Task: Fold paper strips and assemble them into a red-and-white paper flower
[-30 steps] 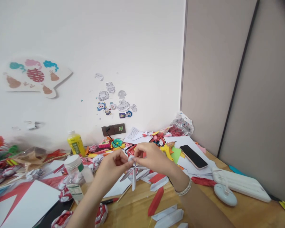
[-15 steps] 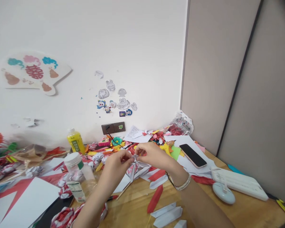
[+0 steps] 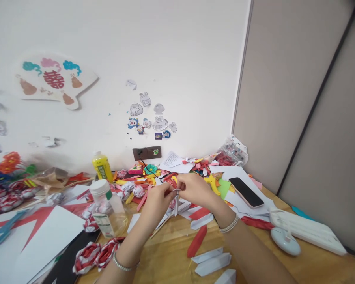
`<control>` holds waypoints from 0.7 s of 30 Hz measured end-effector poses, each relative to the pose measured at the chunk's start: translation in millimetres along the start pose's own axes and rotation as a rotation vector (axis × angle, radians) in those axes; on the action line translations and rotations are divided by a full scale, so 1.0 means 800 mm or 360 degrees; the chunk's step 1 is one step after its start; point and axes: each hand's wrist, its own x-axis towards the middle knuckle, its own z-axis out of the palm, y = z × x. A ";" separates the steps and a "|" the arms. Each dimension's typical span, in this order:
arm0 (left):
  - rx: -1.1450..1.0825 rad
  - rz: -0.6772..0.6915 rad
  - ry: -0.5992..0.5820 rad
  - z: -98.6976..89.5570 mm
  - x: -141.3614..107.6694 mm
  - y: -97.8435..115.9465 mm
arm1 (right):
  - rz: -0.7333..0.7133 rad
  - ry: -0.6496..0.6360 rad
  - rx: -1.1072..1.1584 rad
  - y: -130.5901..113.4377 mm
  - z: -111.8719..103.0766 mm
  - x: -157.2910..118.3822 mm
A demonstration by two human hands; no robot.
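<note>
In the head view, my left hand (image 3: 160, 199) and my right hand (image 3: 195, 190) meet above the middle of the desk, thumbs and fingers pinched together. Between the fingertips they hold a folded white paper piece (image 3: 176, 207), with narrow points hanging below. My fingers cover much of it. Just beneath and beyond lie more folded paper pieces, partly hidden by my hands. Red folded strips (image 3: 197, 240) and white folded strips (image 3: 213, 263) lie on the wood in front of my right forearm.
A clear plastic jar (image 3: 105, 209) and a yellow bottle (image 3: 103, 167) stand on the left. Red-and-white paper twists (image 3: 88, 256) lie near my left forearm. To the right are a phone (image 3: 246, 192), a white keyboard (image 3: 307, 230), a mouse (image 3: 285, 240) and yellow scissors (image 3: 213, 183).
The view has shifted left and slightly down. The paper piece has turned in my fingers and shows less of its star-like spread. My hands are closer together, both still pinching.
</note>
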 end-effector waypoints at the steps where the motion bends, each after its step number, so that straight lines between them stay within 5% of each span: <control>1: 0.0018 0.0002 0.0036 0.002 0.000 0.001 | -0.0024 0.0028 -0.0053 -0.001 0.001 0.000; 6: -0.0019 -0.0094 0.0188 0.002 -0.001 0.004 | -0.0164 0.0149 -0.0225 -0.004 -0.001 0.002; 10: -0.0751 -0.0262 -0.0156 -0.020 0.000 0.001 | -0.0275 0.0215 -0.0129 -0.005 -0.007 0.001; 12: -0.1046 -0.0404 -0.0171 -0.030 0.001 -0.002 | -0.0373 0.0229 -0.0090 -0.006 -0.008 0.001; 21: -0.0757 -0.0208 -0.0116 -0.023 0.009 -0.021 | -0.0843 0.0190 -0.0248 -0.009 -0.001 0.005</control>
